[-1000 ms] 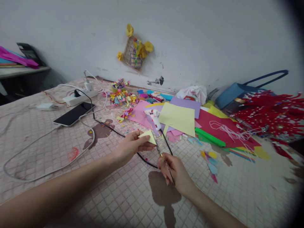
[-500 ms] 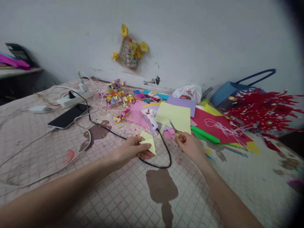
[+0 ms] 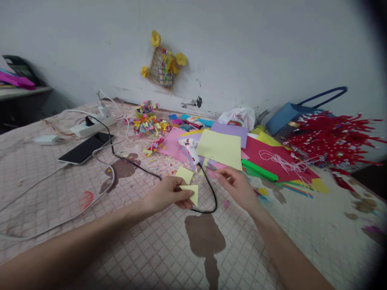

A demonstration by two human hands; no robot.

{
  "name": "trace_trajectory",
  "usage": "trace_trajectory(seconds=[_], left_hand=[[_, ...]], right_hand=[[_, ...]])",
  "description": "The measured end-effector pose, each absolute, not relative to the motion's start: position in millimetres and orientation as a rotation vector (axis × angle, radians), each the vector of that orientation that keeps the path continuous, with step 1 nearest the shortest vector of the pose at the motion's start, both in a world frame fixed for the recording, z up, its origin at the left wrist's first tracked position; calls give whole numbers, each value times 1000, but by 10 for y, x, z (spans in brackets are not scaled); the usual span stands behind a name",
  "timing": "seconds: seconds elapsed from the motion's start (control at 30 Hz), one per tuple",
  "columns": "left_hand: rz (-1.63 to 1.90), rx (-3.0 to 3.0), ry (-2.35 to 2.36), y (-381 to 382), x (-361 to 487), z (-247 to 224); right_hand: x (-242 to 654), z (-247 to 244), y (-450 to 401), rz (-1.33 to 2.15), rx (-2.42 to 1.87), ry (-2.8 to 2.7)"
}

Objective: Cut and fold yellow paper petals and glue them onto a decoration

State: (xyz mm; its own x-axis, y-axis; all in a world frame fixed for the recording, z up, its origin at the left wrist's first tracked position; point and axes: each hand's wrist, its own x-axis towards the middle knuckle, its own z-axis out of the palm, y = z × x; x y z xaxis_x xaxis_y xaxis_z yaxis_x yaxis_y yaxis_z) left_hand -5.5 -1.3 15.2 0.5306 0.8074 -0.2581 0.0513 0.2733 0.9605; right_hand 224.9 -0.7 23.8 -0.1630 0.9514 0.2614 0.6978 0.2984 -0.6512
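Pinched between the thumb and fingers of my left hand (image 3: 173, 194) is a small pale-yellow paper piece (image 3: 194, 195). Another pale-yellow piece (image 3: 184, 175) lies on the table just beyond those fingers. My right hand (image 3: 236, 186) is to the right of the black cord, its fingers loosely bent and apart, with nothing visible between them. Partly visible scissors (image 3: 211, 166) lie just beyond its fingertips, their handles hidden. A white glue gun (image 3: 192, 152) rests on coloured paper between and beyond my hands, beside a large pale-yellow sheet (image 3: 220, 146).
The glue gun's black cord (image 3: 215, 197) loops between my hands. At left are a phone (image 3: 86, 148), a power strip (image 3: 93, 127) and white cables. Paper scraps (image 3: 151, 125) lie at the back. To the right are a green stick (image 3: 259, 170), white string (image 3: 282, 159) and red decorations (image 3: 329, 139).
My right hand has let go of the scissors, which now lie lower beyond its fingers. The paper in my left hand has moved slightly down, apart from the other yellow piece. The view has shifted slightly.
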Motion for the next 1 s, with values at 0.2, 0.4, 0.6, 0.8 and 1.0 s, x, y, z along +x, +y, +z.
trace_trajectory(seconds=[0.2, 0.4, 0.6, 0.8, 1.0], left_hand=[[589, 1294, 894, -49, -40, 135], [685, 1228, 858, -33, -32, 138], [625, 1032, 768, 21, -64, 98], [621, 1037, 729, 36, -76, 80], [736, 1151, 720, 33, -69, 88]], right_hand=[[1788, 208, -300, 1106, -1179, -1855], [1723, 168, -356, 727, -1290, -1828], [1736, 163, -355, 825, -1212, -1744], [1800, 78, -263, 1405, -1128, -1297], [1810, 26, -233, 1495, -1079, -1202]])
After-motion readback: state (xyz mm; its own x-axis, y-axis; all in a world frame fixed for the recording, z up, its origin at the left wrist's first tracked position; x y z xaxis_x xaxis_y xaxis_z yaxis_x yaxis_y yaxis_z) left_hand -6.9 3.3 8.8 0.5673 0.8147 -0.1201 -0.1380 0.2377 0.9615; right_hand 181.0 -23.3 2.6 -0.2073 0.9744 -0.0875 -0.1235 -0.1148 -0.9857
